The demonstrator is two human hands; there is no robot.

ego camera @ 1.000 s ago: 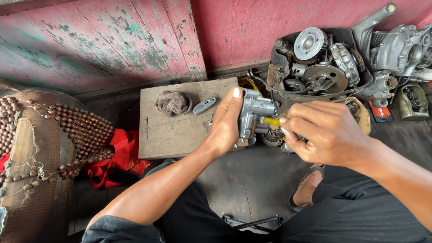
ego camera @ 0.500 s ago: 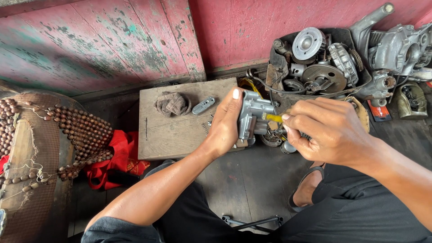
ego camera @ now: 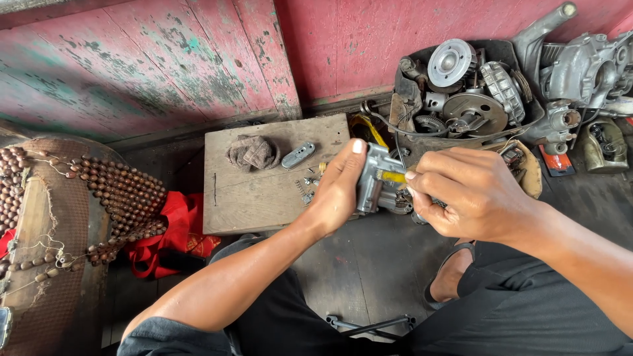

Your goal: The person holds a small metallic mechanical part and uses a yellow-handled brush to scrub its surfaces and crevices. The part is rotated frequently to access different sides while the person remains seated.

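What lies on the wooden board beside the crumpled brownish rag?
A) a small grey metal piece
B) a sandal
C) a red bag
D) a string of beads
A: a small grey metal piece lies just right of the rag on the wooden board, left of the left hand.

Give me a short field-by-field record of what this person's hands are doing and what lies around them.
Left hand: grips a small grey metal part over the edge of the wooden board
Right hand: holds a yellow-handled tool against the part
On the board: crumpled brown rag, small silver piece
Behind: dark tub of engine parts
Left side: beaded seat cover, red cloth
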